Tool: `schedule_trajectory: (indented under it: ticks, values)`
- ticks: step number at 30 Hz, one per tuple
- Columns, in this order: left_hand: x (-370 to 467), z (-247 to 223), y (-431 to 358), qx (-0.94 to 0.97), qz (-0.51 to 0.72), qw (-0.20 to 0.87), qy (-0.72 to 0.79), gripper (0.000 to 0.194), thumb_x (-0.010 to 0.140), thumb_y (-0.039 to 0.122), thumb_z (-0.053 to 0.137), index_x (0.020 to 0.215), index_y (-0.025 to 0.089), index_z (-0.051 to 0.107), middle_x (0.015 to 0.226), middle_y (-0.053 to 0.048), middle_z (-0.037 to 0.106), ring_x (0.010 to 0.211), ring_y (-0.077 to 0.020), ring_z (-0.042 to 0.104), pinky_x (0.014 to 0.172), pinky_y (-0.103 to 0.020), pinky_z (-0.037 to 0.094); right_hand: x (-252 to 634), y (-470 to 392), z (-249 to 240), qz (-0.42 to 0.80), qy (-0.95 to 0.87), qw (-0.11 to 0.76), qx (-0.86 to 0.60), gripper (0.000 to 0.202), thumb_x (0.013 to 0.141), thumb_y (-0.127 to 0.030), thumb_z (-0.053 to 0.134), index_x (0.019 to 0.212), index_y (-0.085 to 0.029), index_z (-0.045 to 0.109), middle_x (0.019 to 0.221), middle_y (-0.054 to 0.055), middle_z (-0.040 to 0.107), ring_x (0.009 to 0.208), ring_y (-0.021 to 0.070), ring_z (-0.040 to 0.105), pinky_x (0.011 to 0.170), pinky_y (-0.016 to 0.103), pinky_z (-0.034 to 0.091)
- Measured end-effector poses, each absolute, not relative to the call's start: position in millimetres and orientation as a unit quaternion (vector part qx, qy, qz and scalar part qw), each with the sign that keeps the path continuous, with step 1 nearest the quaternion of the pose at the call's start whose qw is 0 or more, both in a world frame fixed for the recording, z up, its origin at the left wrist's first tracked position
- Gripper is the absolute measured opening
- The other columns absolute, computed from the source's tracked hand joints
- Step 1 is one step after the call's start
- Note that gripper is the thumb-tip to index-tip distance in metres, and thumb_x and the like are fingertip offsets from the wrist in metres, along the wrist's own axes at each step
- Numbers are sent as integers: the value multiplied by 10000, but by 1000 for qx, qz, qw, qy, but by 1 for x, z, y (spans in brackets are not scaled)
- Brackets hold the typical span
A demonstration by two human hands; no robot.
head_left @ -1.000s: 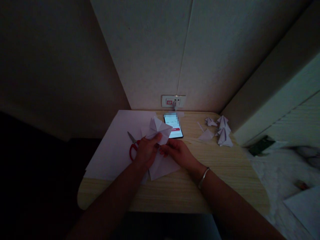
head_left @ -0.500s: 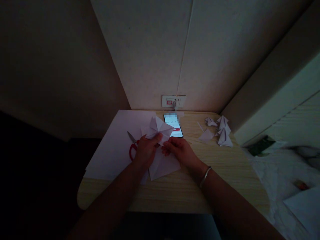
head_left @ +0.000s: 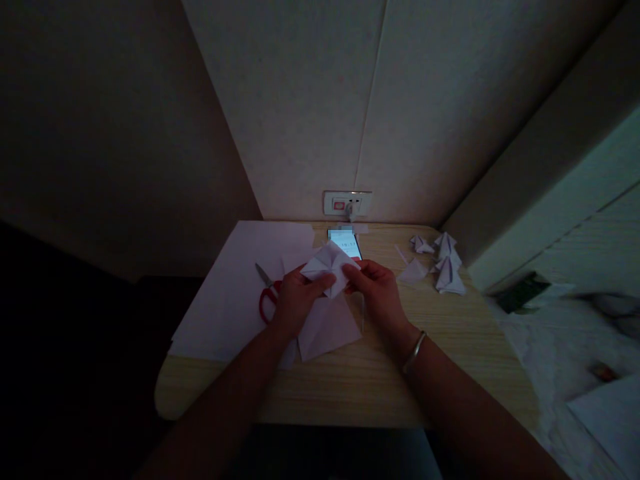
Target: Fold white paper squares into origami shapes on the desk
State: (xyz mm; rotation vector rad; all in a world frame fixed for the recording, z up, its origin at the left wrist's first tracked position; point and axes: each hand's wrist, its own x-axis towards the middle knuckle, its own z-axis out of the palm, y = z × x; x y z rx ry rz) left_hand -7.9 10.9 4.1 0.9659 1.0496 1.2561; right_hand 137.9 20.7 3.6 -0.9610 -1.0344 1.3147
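Both hands hold a piece of folded white paper (head_left: 331,259) above the table. My left hand (head_left: 299,297) pinches its left side, thumb on top. My right hand (head_left: 375,285) grips its right edge between thumb and fingers. Under the hands lies a creased sheet of paper (head_left: 330,330). Scissors (head_left: 267,301) with red handles rest just left of my left hand, on a stack of large white sheets (head_left: 225,287). A lit phone (head_left: 345,241) lies behind the folded paper, which covers its lower part.
Several folded paper figures (head_left: 449,270) stand at the back right of the wooden table (head_left: 400,393). Near them lie a paper scrap (head_left: 413,271) and a thin strip (head_left: 401,253). A wall socket (head_left: 347,203) with a plug is behind the phone.
The folded paper has turned and come down to the right, over the phone's lower part. My right hand has moved up and right, from the paper's lower edge to its right side.
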Motion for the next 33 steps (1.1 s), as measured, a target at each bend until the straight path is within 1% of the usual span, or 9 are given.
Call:
schedule_trajectory:
  ticks: [3, 13, 17, 21, 25, 27, 29, 31, 33]
  values:
    - [-8, 5, 11, 411, 547, 593, 424, 345, 619, 313, 756, 919, 164, 673, 778, -19, 703, 648, -144, 629, 619, -255, 501, 138, 21, 2, 552, -425, 581, -421, 176, 684, -350, 734, 643, -192, 670, 569, -31, 605, 488, 77, 511, 477, 193, 428]
    - [-8, 0, 13, 363, 575, 569, 463, 255, 630, 317, 758, 797, 160, 648, 657, 9, 633, 560, -107, 574, 555, -224, 470, 132, 17, 2, 597, -457, 517, -409, 189, 682, -364, 726, 741, -186, 700, 635, -13, 658, 523, 99, 554, 515, 218, 455]
    - [-5, 3, 14, 364, 575, 568, 463, 278, 634, 308, 751, 843, 171, 629, 676, 14, 635, 563, -104, 572, 548, -222, 464, 132, 17, -1, 585, -464, 522, -413, 184, 698, -362, 716, 724, -182, 685, 588, -24, 628, 507, 98, 540, 498, 212, 432]
    - [-8, 4, 14, 391, 653, 435, 481, 314, 622, 265, 761, 870, 192, 582, 697, 44, 598, 606, -82, 562, 592, -201, 463, 135, 21, -2, 562, -432, 565, -423, 196, 690, -370, 712, 715, -183, 662, 606, -26, 623, 514, 105, 537, 501, 222, 438]
    - [-9, 6, 9, 480, 660, 307, 489, 155, 683, 251, 723, 756, 180, 606, 700, 29, 593, 657, -82, 559, 650, -203, 464, 140, 24, -2, 486, -429, 582, -492, 246, 716, -412, 679, 721, -168, 646, 574, -15, 608, 502, 117, 528, 484, 230, 424]
    - [-7, 6, 6, 545, 615, 330, 465, 98, 714, 258, 699, 745, 182, 646, 748, 2, 635, 709, -102, 588, 697, -227, 481, 142, 23, -2, 420, -469, 571, -527, 257, 749, -425, 646, 752, -168, 648, 562, -14, 599, 504, 127, 527, 481, 235, 419]
    - [-3, 4, 5, 549, 575, 413, 443, 167, 727, 268, 688, 873, 188, 676, 899, -39, 684, 823, -138, 628, 765, -266, 499, 143, 20, -1, 335, -530, 559, -543, 240, 797, -413, 602, 820, -180, 658, 613, -2, 625, 539, 140, 550, 505, 247, 437]
    - [0, 2, 6, 505, 566, 505, 411, 302, 713, 273, 704, 1000, 194, 651, 1016, -59, 690, 922, -166, 637, 835, -304, 499, 143, 16, -1, 236, -612, 539, -528, 199, 841, -356, 562, 903, -202, 671, 761, 29, 668, 658, 161, 599, 592, 273, 481]
    - [2, 1, 8, 469, 566, 567, 373, 341, 714, 278, 708, 1032, 184, 631, 1012, -66, 696, 940, -180, 639, 862, -328, 496, 143, 12, -1, 138, -695, 508, -490, 190, 855, -272, 549, 986, -224, 678, 916, 60, 666, 831, 187, 614, 724, 308, 502]
